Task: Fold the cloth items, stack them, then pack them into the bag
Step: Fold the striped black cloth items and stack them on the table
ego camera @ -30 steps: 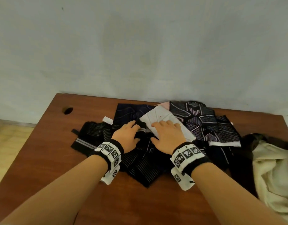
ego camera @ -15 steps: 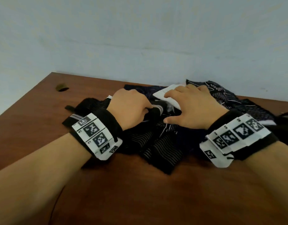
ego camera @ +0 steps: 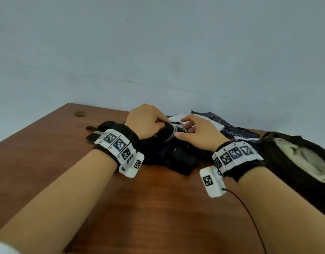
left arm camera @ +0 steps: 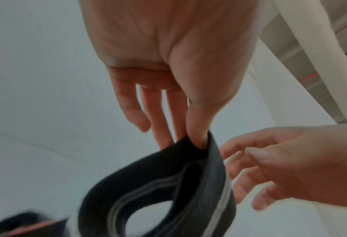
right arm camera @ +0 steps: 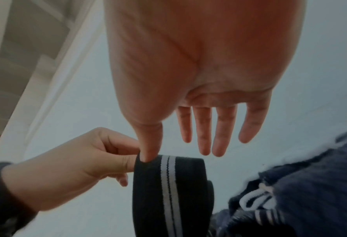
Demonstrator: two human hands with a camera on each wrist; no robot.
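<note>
Nearest: both forearms over the brown table (ego camera: 143, 208), each wrist in a black band with white tiles printed with black-and-white square marker patterns; no readable words on them or anywhere else. Thin black cable runs off the right wrist unit. Left hand (ego camera: 147, 123) is curled, thumb and fingers pinching the black waistband (ego camera: 167, 133) with its two pale stripes, lifted off the pile; in the left wrist view the thumb tip tucks inside the band's fold (left arm camera: 199, 144). Right hand (ego camera: 198, 133) mostly open: four fingers extended and spread, only the thumb pressed on the band's edge (right arm camera: 148, 157), so touching, not gripping. Below and between the hands lies the heap of dark cloth items (ego camera: 178, 158), ribbed black pieces on the table. Farther back, a white piece (ego camera: 176, 119) and a dark patterned cloth (ego camera: 229, 129). Right edge: dark bag (ego camera: 286, 162) with cream lining, open on the table. Small hole in the far left tabletop, pale wall behind.
</note>
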